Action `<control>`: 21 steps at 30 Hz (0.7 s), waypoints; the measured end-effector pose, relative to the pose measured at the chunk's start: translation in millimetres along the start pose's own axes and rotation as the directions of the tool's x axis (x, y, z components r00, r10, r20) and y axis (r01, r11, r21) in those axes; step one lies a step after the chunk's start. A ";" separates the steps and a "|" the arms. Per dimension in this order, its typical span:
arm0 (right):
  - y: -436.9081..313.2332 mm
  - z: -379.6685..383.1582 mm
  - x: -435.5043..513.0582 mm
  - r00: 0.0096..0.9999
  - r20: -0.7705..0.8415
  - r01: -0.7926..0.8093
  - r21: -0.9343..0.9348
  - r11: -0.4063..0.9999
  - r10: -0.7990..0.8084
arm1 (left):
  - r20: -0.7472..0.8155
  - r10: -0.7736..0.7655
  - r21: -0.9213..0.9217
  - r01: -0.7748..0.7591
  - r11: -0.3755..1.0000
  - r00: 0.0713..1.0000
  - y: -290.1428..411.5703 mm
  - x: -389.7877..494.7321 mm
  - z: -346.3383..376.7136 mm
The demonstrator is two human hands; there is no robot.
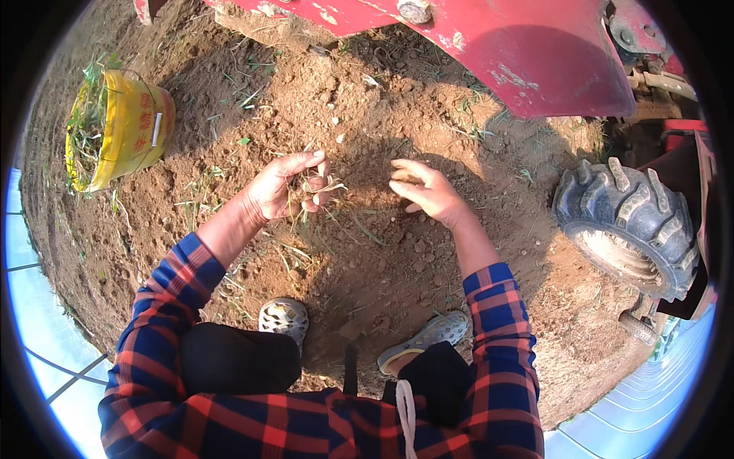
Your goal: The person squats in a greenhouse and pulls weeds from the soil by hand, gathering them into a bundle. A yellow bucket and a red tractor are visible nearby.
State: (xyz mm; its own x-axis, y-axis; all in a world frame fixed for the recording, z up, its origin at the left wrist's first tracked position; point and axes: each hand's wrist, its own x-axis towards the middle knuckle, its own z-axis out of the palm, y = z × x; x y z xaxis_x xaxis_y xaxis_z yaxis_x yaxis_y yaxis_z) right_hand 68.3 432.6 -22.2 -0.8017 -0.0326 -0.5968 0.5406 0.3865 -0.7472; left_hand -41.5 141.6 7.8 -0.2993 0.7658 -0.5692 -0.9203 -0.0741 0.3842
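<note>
My left hand (295,186) is raised over the soil, its fingers curled around a small clump of dry weeds (324,186) with roots and stems poking out. To the right, my right hand (424,189) hovers apart from it with fingers spread and nothing visible in it. Below both hands lies loose brown soil (367,246) scattered with bits of grass. A yellow plastic bucket (135,129) with red writing lies tilted at the upper left, its mouth facing left and holding green and dry weeds (89,135).
A red, scraped metal machine panel (516,63) reaches over the soil from the top right. Below it on the right stands a lugged rubber tyre (631,212). My feet in perforated clogs (284,321) are close below my hands. Plastic sheeting (43,321) borders the ground at left.
</note>
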 end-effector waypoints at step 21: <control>-73.2 150.0 -12.7 0.959 -0.202 0.090 -0.450 0.889 -0.199 | -0.319 0.087 0.446 0.069 0.892 0.944 -29.7 -0.2 -28.0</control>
State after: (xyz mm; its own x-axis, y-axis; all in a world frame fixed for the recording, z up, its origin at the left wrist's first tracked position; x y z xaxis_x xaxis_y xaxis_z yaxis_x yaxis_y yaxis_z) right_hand 77.1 266.5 -3.7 -0.9280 0.0776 -0.3645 0.2934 0.7552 -0.5862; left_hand -21.1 125.8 -23.9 -0.4430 0.5121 -0.7359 -0.7293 0.2715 0.6280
